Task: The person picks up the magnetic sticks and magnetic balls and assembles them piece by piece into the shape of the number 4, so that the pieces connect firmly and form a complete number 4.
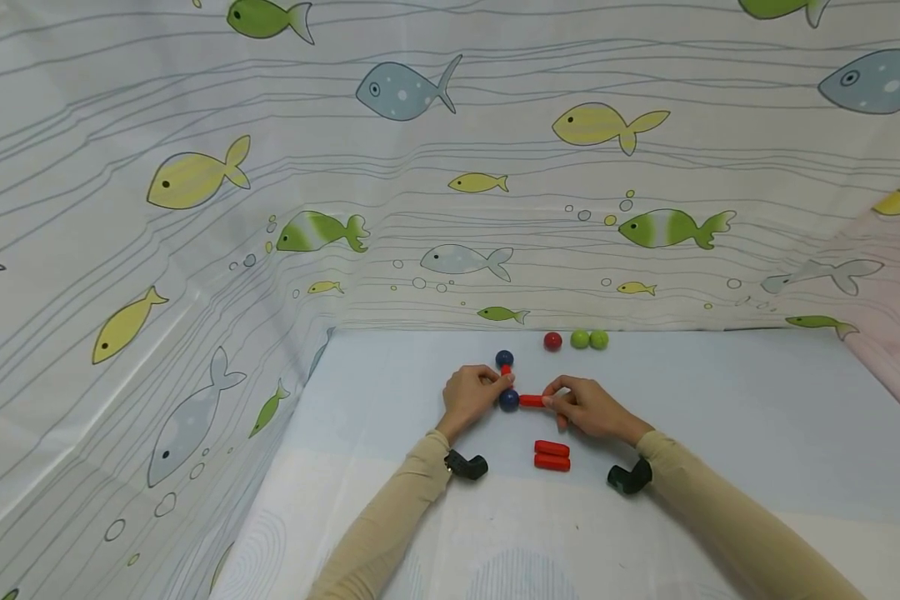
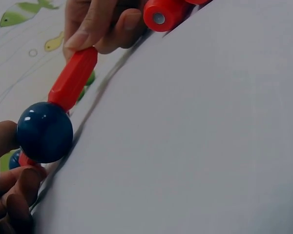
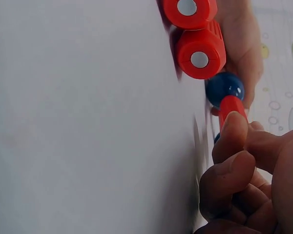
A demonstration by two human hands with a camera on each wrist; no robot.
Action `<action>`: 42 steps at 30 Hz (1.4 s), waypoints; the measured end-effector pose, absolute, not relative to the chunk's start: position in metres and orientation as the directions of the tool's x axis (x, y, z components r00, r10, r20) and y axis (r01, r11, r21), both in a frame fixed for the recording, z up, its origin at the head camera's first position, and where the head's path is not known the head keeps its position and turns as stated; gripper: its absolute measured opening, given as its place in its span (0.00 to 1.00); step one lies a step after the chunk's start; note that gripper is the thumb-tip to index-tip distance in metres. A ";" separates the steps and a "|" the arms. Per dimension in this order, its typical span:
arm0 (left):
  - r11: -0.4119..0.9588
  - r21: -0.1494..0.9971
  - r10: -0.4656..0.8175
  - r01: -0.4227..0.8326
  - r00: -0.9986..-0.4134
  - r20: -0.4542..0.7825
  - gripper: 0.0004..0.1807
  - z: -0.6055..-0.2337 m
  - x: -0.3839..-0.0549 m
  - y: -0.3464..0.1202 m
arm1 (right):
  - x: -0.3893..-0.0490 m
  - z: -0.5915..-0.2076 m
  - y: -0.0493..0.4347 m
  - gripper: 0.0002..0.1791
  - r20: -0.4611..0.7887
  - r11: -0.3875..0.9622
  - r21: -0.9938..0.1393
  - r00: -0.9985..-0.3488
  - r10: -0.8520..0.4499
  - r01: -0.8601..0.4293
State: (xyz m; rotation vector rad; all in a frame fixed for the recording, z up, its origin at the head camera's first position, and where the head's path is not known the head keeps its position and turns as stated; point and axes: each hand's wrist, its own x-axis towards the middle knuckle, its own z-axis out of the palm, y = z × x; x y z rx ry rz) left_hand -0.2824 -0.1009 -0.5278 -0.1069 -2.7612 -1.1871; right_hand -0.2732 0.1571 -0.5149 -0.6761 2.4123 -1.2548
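Note:
My left hand [image 1: 471,396] grips a short red rod [image 1: 506,371] joining two dark blue balls, the far one [image 1: 504,358] beyond its fingers. The near blue ball [image 1: 509,401] sits by its fingertips; in the left wrist view the thumb lies against this ball [image 2: 45,132]. My right hand [image 1: 587,407] pinches the outer end of a second red rod [image 1: 532,401], whose other end meets the near ball from the right. In the right wrist view, thumb and finger cover most of this rod [image 3: 231,106]. The first rod is partly hidden by my left fingers.
Two loose red rods [image 1: 552,462] lie side by side in front of the hands, with metal discs in their ends. A red ball [image 1: 552,341] and two green balls [image 1: 589,339] rest at the table's back, by a fish-patterned curtain [image 1: 390,292].

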 end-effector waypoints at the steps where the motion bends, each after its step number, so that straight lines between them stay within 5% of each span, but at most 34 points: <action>1: 0.685 0.718 0.013 0.119 -0.988 0.152 0.20 -0.528 -0.283 -0.101 | -0.273 -0.514 0.157 0.15 -0.077 0.498 -0.829 -0.830 -0.553 -0.254; 24: 0.652 0.745 0.017 0.141 -0.985 0.171 0.22 -0.529 -0.281 -0.105 | -0.276 -0.515 0.156 0.15 -0.067 0.501 -0.825 -0.836 -0.545 -0.261; 42: 0.672 0.676 0.236 0.302 -0.953 0.191 0.27 -0.527 -0.272 -0.110 | -0.277 -0.520 0.155 0.14 -0.060 0.494 -0.827 -0.832 -0.552 -0.267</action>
